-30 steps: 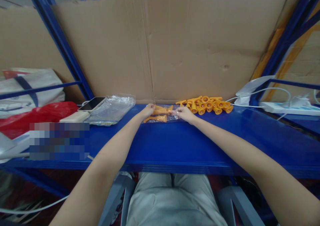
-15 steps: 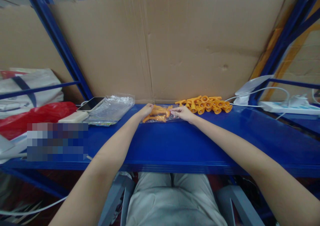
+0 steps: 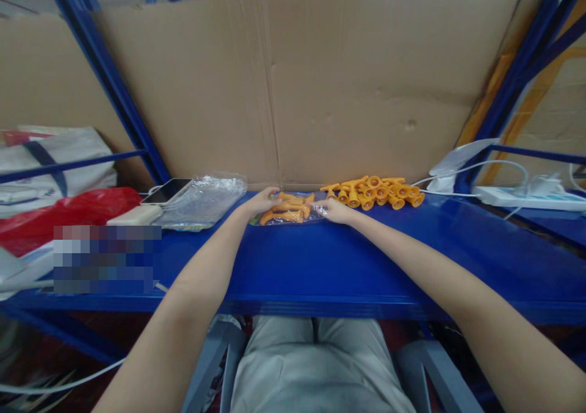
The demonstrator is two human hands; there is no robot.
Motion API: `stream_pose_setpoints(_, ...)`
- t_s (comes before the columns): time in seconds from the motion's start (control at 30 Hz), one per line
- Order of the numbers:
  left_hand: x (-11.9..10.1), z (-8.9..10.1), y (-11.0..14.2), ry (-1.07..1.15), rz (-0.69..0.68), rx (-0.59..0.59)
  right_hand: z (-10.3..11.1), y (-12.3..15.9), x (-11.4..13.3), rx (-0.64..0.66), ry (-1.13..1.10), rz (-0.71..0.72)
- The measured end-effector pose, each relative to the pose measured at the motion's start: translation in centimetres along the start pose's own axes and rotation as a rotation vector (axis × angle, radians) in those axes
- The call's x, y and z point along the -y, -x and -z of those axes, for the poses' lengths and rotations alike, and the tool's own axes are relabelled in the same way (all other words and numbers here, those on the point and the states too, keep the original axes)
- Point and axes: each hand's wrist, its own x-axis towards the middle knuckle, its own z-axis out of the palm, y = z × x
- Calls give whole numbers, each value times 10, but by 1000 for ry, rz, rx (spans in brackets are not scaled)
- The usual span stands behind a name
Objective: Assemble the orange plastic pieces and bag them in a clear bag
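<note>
A small clear plastic bag [image 3: 287, 210] with several orange plastic parts inside lies on the blue shelf [image 3: 320, 266] near the cardboard back wall. My left hand [image 3: 260, 201] grips the bag's left end with curled fingers. My right hand [image 3: 333, 209] pinches its right end. Just right of my right hand sits a loose pile of orange parts [image 3: 378, 192], funnel-shaped with stems.
A stack of clear bags [image 3: 206, 198] lies to the left, beside a phone [image 3: 167, 189] and a white power bank [image 3: 133, 215]. A red bag [image 3: 64, 211] sits far left. A white power strip [image 3: 531, 198] with cables is at right. Cardboard [image 3: 348, 89] lines the back.
The bag and both hands have shifted slightly left and toward me; my left hand has slid further along the bag's left end.
</note>
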Motion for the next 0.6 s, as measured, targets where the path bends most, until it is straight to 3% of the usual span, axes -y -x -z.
stream_pose_setpoints(0.13, 4, 5, 0, -81, 3, 2, 6, 2, 2, -56, 28, -42)
stream_pose_setpoints(0.37, 14, 4, -8, -125, -13, -29, 41, 13, -7, -422, 239, -178)
stream_pose_setpoints(0.47, 20, 4, -12, -187, -31, -66, 51, 17, -16, -392, 390, -258)
stream_pose_setpoints(0.6, 30, 7, -17, -294, -62, -130, 41, 21, -19, -242, 581, -286)
